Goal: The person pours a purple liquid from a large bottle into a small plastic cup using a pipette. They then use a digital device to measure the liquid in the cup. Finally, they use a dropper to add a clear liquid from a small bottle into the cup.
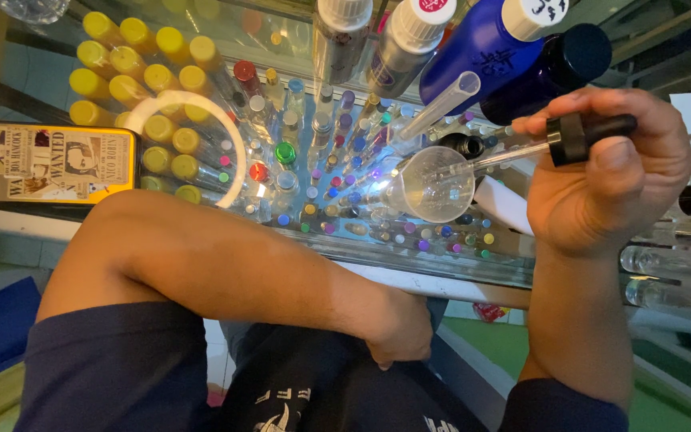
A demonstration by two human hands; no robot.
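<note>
Fingers (pixel 601 152) w/ dropper (pixel 553 140) over funnel (pixel 437 186), vials (pixel 345 152) crowded below.

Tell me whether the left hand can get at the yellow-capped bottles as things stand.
Probably yes. The left hand rests empty below the table edge, and nothing covers the yellow-capped bottles; it would only need to lift over the glass tabletop.

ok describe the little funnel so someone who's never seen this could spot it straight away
Start at the glass table crowded with small capped bottles. Near its front edge, just left of the right hand holding a black-capped dropper, is the clear funnel. It lies on its side with its round mouth facing the camera, the only see-through cone among the capped bottles.
</note>
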